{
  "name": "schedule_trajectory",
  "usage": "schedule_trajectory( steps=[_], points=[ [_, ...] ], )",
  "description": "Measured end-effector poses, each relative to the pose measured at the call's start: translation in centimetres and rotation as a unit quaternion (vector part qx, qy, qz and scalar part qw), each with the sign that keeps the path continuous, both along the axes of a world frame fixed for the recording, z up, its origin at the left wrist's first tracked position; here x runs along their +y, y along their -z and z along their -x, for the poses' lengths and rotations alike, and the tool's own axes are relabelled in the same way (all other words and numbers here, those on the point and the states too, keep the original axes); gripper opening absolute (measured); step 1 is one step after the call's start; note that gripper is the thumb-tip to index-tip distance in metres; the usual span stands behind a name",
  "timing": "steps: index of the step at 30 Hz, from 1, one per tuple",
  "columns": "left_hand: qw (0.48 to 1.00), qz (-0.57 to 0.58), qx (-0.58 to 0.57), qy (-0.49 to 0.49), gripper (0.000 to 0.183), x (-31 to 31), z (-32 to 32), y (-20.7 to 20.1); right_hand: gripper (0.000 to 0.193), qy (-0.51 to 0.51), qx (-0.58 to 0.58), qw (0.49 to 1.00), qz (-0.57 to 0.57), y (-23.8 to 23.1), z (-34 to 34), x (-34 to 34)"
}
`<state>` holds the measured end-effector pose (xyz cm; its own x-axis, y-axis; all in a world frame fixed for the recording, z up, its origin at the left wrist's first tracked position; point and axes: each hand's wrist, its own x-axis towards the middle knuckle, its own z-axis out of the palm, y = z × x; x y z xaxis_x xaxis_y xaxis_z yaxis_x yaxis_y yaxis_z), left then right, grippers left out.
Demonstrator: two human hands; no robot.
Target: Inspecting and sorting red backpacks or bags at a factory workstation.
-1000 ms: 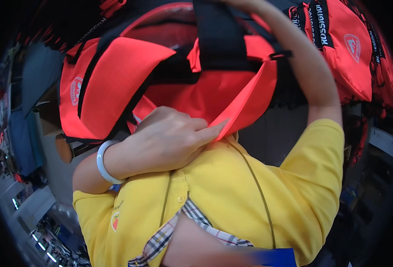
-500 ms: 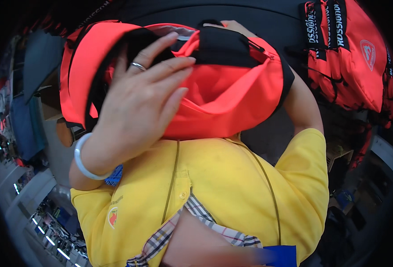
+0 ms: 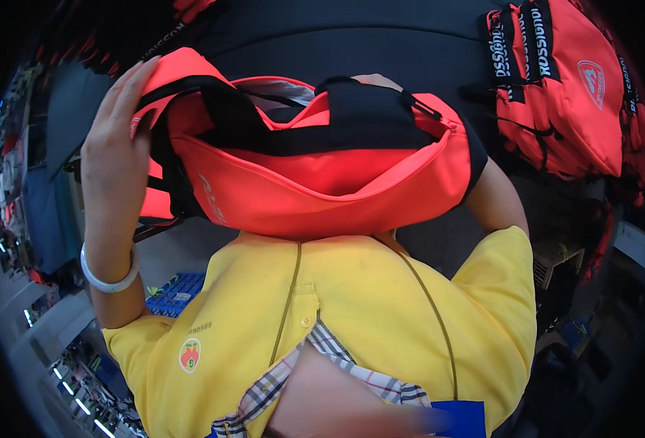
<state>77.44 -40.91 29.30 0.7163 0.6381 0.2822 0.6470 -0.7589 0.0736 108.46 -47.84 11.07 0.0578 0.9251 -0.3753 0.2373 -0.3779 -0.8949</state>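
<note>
A bright coral-red and black bag [image 3: 381,208] lies in front of my chest, its zipped mouth gaping towards me. Black fabric [image 3: 370,117] spans the far side of the opening, and pale grey lining [image 3: 286,91] shows behind it. My left hand [image 3: 118,124] grips the bag's raised red end flap [image 3: 184,69] at the left, fingers over its outer side and thumb near its edge. From the right, my right arm reaches around behind the bag. Only a bit of my right hand [image 3: 377,82] shows above the black fabric; its fingers are hidden.
A stack of similar red and black bags [image 3: 563,87] stands at the far right. Beneath everything is a dark work surface [image 3: 352,44]. A blue plastic crate [image 3: 176,292] sits low by my left elbow, and a box-like frame [image 3: 556,263] is at the right.
My left hand has moved left from above the bag's mouth to the end flap and now grips it. The left part of the bag is pulled wider, baring more of the opening.
</note>
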Motion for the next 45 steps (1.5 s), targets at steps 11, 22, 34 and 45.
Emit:
schedule_trajectory(
  steps=[11, 22, 34, 45],
  points=[
    [0.971, -0.069, 0.126, -0.189, 0.046, 2.3, 5.1, -1.8, 0.050, -0.024, 0.019, 1.000, 0.001, -1.4, -0.4, -2.4],
    [0.995, -0.048, -0.024, -0.084, 0.050, 2.7, 6.6, -0.2, 0.050, -0.026, 0.019, 0.999, 0.015, -2.9, 0.5, -2.5],
    [0.997, 0.031, -0.070, -0.026, 0.060, 2.9, 7.0, 0.4, 0.065, -0.059, -0.158, 0.986, 0.000, -5.1, -1.2, -2.0],
    [0.997, 0.017, -0.071, 0.034, 0.051, 3.7, 6.3, 0.5, 0.059, -0.041, -0.227, 0.961, -0.155, -7.2, -2.5, -2.4]
  ],
)
